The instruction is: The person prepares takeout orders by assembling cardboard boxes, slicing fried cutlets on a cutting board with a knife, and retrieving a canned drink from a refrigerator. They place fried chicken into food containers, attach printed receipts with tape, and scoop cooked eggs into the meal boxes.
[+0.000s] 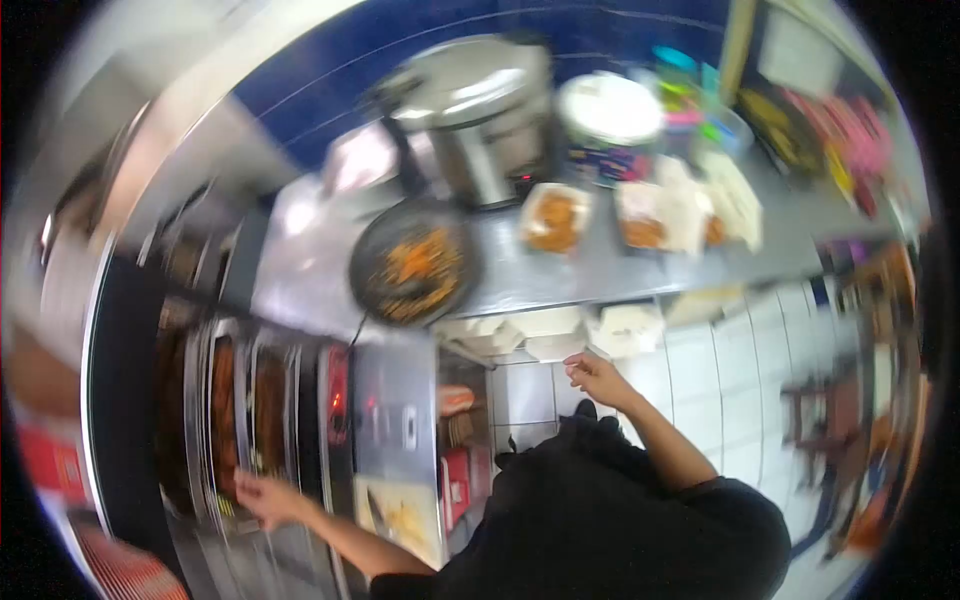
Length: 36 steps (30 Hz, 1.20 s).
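Observation:
My left hand (262,500) reaches to the near end of the long metal food trays at the left. It is nearest a tray of reddish-brown food (225,400); blur hides whether its fingers grip anything. Beside that stands another tray of dark brown food (270,400). My right hand (597,380) hangs in the air in front of the counter, its fingers loosely bent and apart, with nothing visible in them. Beyond it, white takeaway boxes (630,330) sit below the counter edge.
On the steel counter stand a black pan of food (420,262), a large steel cooker (470,110), a white-lidded tub (610,110) and a box of orange-brown food (555,220). A cutting board (405,510) with a knife and pale pieces lies left of my body. A wooden chair (825,420) stands right.

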Tool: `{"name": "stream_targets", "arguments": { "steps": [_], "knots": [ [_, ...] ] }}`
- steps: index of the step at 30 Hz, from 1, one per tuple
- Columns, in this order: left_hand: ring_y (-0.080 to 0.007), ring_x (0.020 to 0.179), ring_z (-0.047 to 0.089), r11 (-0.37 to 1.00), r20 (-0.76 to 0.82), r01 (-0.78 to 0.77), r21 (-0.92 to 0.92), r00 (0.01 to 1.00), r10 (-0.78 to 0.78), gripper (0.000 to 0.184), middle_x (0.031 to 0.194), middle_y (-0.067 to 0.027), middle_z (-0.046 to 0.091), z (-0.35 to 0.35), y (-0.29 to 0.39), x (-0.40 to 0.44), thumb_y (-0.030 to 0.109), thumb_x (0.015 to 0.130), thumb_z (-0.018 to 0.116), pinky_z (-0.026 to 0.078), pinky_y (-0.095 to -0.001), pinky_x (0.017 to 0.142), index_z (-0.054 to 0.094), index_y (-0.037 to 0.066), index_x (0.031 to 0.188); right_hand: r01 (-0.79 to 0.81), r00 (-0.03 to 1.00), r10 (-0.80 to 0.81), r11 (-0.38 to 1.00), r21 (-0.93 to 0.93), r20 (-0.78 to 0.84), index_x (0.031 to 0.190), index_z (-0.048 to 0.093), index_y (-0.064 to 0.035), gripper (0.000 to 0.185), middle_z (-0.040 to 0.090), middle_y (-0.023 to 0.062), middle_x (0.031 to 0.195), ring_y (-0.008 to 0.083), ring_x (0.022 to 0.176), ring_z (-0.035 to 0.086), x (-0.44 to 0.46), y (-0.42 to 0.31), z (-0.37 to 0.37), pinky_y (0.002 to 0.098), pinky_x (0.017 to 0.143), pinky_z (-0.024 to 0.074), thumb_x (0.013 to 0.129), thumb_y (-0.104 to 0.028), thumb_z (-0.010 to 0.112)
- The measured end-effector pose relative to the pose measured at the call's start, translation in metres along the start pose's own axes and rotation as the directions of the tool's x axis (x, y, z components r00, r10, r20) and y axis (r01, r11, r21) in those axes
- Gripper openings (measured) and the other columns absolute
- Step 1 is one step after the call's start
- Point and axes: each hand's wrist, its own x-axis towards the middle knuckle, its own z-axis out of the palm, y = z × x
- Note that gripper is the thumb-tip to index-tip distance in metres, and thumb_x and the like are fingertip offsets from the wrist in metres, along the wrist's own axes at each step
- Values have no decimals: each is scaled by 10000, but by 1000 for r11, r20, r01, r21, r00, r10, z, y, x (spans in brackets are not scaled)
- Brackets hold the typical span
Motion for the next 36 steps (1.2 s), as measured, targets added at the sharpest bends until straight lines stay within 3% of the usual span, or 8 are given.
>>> {"name": "stream_targets", "arguments": {
  "steps": [15,20,23,28,31,32,33,36],
  "knots": [
    [-462,1243,553,978,384,-158,-137,901,199,787,1270,-122,683,115,212,-37,774,936,309,-22,-786,1093,665,178,1307,-63,649,418,862,502,-635,890,662,-17,650,697,119,872,212,730,661,51,52,-307,368,615,543,952,-646,511],
    [-449,1203,588,965,275,-226,-136,927,256,775,1181,-108,723,153,252,-50,763,944,305,82,-765,1096,705,169,1244,-236,593,532,832,502,-604,937,649,63,771,687,176,851,264,646,653,102,50,-358,395,562,562,911,-698,526],
    [-373,985,681,889,202,-228,-397,923,327,565,1142,-157,725,181,238,-32,530,1017,450,530,-421,879,716,58,1181,-208,628,425,899,385,-652,944,638,75,672,692,188,849,266,579,660,110,62,-371,377,497,558,945,-591,549],
    [-372,843,670,787,-62,-281,-549,953,297,487,958,-236,706,71,336,-145,397,1059,481,524,-454,734,688,-43,1035,-228,491,455,890,395,-743,918,630,72,464,679,204,709,268,537,686,87,56,-420,380,533,554,941,-382,537],
    [-340,785,613,438,71,-504,-744,593,802,308,936,-204,661,17,365,-330,218,1066,479,501,-416,719,630,-48,1038,-317,444,400,907,277,-801,1021,607,41,329,696,270,806,340,649,717,58,48,-486,426,664,577,916,-257,515],
    [-359,935,617,203,134,-210,-956,300,944,244,1075,-229,645,-21,377,-401,146,1010,524,488,-440,814,628,-41,1127,-379,482,255,923,63,-838,1029,610,22,309,696,272,832,379,720,711,55,63,-510,461,696,570,918,-251,517],
    [-401,1147,567,161,233,-462,-872,-103,967,415,1269,-270,581,-93,409,-459,99,922,568,445,-494,951,552,-40,1313,-424,526,103,892,-155,-844,1038,613,3,290,696,275,857,418,791,705,50,74,-537,495,728,562,921,-245,520],
    [-430,1328,449,36,170,-579,-815,-179,969,667,1443,-272,461,-128,410,-596,127,867,617,336,-539,1107,386,-49,1469,-372,649,24,882,-289,-760,1082,604,-21,280,688,282,892,468,883,669,21,83,-607,549,796,533,920,-239,537]
  ]
}}
